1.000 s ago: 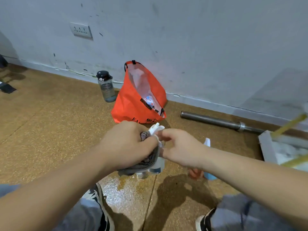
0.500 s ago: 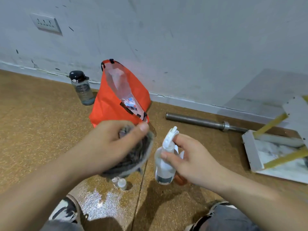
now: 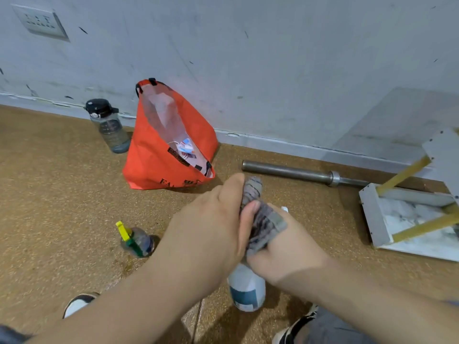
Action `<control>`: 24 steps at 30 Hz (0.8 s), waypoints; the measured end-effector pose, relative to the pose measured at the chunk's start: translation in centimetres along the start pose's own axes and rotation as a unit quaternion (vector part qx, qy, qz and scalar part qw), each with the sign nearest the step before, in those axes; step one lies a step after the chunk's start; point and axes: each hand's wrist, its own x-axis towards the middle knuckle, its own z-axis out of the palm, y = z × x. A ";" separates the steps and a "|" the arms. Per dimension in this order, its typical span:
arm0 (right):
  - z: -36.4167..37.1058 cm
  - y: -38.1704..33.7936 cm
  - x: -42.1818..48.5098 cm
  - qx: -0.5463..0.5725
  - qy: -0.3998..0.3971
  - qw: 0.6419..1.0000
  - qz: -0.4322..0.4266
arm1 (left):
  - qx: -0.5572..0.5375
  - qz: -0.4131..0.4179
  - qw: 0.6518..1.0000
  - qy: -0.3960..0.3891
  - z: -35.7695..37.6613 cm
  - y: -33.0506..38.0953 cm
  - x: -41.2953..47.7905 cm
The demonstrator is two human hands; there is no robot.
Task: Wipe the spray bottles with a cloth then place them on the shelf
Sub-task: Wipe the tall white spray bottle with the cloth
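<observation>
low over the speckled brown floor (image 3: pixel 62 194), we are holding a white spray bottle (image 3: pixel 247 286) upright between both hands. its blue-labelled body is showing below our wrists, while its head is hidden under a grey striped cloth (image 3: pixel 260 214). whether the base is touching the floor, we cannot tell.

our left hand (image 3: pixel 211 234) is gripping the cloth: the fingers are curling round the bundle from the far side and the thumb is pressing into it from the near side. our right hand (image 3: pixel 285 252) is closing its fingers round the bottle's upper part, and the cloth is draping across the knuckles.

to the left, a second spray bottle (image 3: pixel 135 240) — clear, with a yellow and green trigger — is lying on the floor, well apart from our hands. farther back, an orange bag (image 3: pixel 169 150) is standing open near the wall, and a dark-capped water bottle (image 3: pixel 108 125) is standing just beside it. a metal bar (image 3: pixel 298 173) is lying along the skirting.

at the right edge, the white shelf (image 3: pixel 377 219) with yellow posts is sitting on the floor, well apart from the bottle we are holding. our shoes (image 3: pixel 77 304) are showing at the bottom.
</observation>
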 end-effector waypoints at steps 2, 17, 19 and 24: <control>-0.2 0.2 0.4 -0.172 0.008 0.985 -0.015 | 0.064 -0.005 0.997 0.033 -0.2 -0.2 1.0; -0.8 -0.5 0.8 -0.181 -0.016 0.982 -0.045 | -0.198 -0.201 0.956 -0.077 -2.0 -1.4 1.4; -1.1 -0.8 0.8 -0.182 -0.045 0.982 -0.035 | -0.253 -0.204 0.942 -0.085 -2.1 -1.2 0.9; -0.9 -1.2 0.7 -0.155 -0.055 0.986 -0.015 | -0.253 -0.157 0.946 -0.128 -2.9 -1.3 0.0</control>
